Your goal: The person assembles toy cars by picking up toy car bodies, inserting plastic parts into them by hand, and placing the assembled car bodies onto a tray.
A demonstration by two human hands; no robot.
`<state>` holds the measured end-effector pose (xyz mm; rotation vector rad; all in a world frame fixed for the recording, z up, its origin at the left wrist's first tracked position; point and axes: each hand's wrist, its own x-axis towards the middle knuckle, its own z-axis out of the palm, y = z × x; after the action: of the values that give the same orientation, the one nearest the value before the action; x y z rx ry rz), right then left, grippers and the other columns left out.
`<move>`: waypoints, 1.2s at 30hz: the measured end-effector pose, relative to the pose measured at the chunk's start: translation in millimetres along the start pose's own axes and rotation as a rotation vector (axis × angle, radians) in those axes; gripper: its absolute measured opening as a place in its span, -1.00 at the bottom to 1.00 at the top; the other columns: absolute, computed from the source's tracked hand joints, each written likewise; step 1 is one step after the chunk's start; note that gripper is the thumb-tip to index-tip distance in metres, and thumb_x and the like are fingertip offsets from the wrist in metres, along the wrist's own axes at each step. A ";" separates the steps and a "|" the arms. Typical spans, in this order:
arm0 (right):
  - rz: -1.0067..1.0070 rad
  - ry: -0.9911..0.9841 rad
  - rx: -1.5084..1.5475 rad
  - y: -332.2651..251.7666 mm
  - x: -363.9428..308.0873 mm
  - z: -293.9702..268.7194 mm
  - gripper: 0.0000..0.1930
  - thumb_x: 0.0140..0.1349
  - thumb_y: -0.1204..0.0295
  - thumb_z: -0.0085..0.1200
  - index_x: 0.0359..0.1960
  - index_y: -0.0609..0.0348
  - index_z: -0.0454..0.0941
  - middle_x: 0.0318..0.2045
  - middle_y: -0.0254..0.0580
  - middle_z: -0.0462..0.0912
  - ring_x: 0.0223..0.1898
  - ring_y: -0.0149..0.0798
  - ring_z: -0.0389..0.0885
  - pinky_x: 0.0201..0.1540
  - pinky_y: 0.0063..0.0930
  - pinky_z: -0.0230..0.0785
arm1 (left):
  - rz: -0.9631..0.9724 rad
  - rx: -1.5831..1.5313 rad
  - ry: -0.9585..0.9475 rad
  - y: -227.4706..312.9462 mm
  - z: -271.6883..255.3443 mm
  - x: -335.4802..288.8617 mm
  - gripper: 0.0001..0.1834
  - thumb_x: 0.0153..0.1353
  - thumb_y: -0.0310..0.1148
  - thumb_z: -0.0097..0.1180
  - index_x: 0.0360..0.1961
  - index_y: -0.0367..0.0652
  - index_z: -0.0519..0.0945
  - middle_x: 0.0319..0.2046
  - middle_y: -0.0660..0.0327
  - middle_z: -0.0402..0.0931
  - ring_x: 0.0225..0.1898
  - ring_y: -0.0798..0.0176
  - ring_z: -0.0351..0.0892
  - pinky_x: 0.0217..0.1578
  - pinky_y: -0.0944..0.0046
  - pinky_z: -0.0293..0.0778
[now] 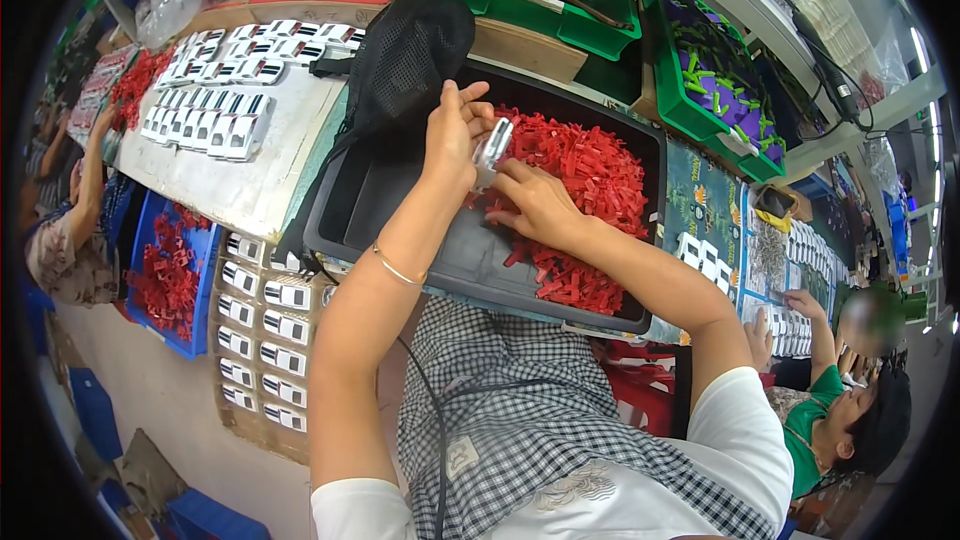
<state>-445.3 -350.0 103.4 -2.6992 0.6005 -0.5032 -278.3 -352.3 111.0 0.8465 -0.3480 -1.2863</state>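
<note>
My left hand [455,135] holds up a small white plastic toy-car-like piece [495,138] with a dark face, over the black tray. Its fingertips point up and away, and part of the piece is hidden by the hand. Just below and to the right is my right hand [540,205], palm down, with fingers bent and apart. Its fingertips come close to the lower end of the white piece; whether they touch it I cannot tell. Loose red plastic strips [590,170] are heaped beside and under this hand. The black tray [370,205] bears them on its right side.
A black mesh bag [412,65] lies over the tray's far left corner. White pieces stand in rows on the left table [270,130] and a cardboard sheet [255,340]. Green bins [540,2] stand behind. Co-workers' hands [800,305] are at the right; another person [75,240] is left.
</note>
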 end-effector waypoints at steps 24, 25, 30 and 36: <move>-0.113 -0.150 -0.134 11.1 -12.0 3.5 -0.88 -0.01 0.46 0.15 -0.38 0.07 0.64 -0.26 -0.18 0.54 -0.09 -0.11 0.49 -0.08 -0.21 0.34 | -0.022 -0.196 -0.289 0.4 6.0 3.5 -0.48 0.44 0.01 -0.27 0.14 -0.20 0.41 -0.09 0.09 0.54 -0.10 0.10 0.57 -0.14 0.11 0.57; -0.138 -0.153 -0.187 11.2 -9.4 7.5 -0.89 -0.01 0.46 0.15 -0.41 0.09 0.64 -0.26 -0.18 0.54 -0.10 -0.10 0.49 -0.09 -0.21 0.34 | -0.048 -0.222 -0.307 -0.6 3.2 3.8 -0.47 0.44 0.02 -0.29 0.16 -0.17 0.41 -0.03 0.09 0.53 -0.05 0.07 0.56 -0.09 0.10 0.56; -0.182 0.000 -0.049 0.2 -5.2 -11.7 -0.91 -0.04 0.46 0.19 -0.45 0.11 0.60 -0.30 -0.18 0.52 -0.15 -0.12 0.49 -0.13 -0.23 0.32 | -0.019 -0.203 -0.345 -0.7 -6.2 8.0 -0.48 0.38 0.04 -0.14 0.13 -0.14 0.44 -0.06 0.13 0.57 -0.13 0.15 0.59 -0.12 0.12 0.56; -0.106 0.593 -0.060 -20.6 14.3 -70.8 -0.81 -0.09 0.61 0.28 -0.40 0.14 0.62 -0.33 -0.19 0.56 -0.26 -0.15 0.54 -0.23 -0.37 0.40 | -0.016 -0.146 -0.507 4.8 12.5 -10.4 -0.52 0.39 -0.09 -0.34 0.10 -0.21 0.37 -0.05 0.11 0.52 0.02 0.14 0.52 0.14 0.11 0.37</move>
<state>-454.7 -355.7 177.7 -2.6308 0.6205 -1.3566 -286.2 -346.8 125.0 0.3905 -0.6386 -1.5155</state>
